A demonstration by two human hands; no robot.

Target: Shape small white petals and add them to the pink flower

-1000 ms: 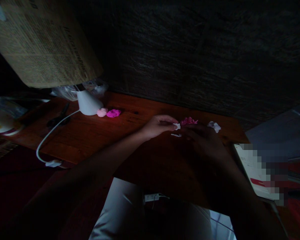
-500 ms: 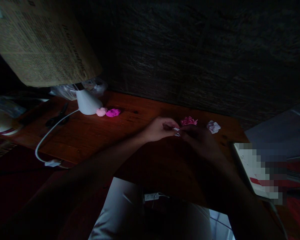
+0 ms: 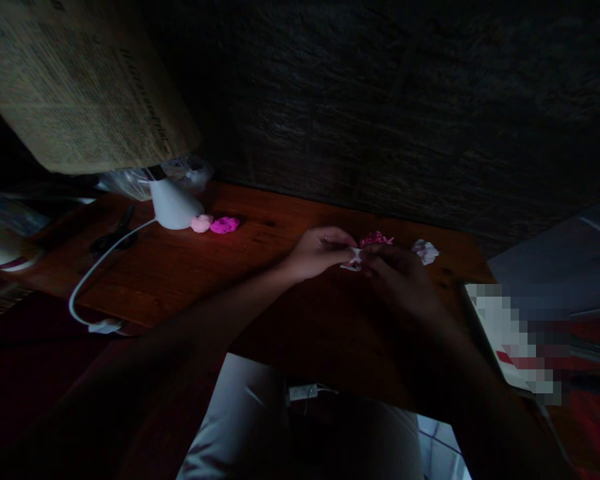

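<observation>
Between my two hands is a small, crumpled whitish piece [image 3: 351,267] that looks like paper; the dim light hides its exact material. My left hand [image 3: 321,252] pinches it from the left, thumb and fingertips pressed together. From the right, my right hand [image 3: 397,272] grips it too, its fingers curled and partly in shadow. Just behind my fingers lies a crinkled dark pink clump [image 3: 377,239]. A crumpled pale white-lilac clump [image 3: 425,251] rests to the right of it on the wooden table [image 3: 260,267].
A lamp with a newsprint shade [image 3: 100,87] and white base [image 3: 173,205] stands left. Beside it are a light pink lump [image 3: 201,223] and a magenta lump [image 3: 225,225]. Dark scissors [image 3: 113,240] lie near a white cable [image 3: 87,270]. A partly blurred tablet-like object [image 3: 495,333] is right.
The whitish piece shows more between my fingers, spread lower and to the left. My hands stay nearly in place, with small finger shifts. The view has moved slightly.
</observation>
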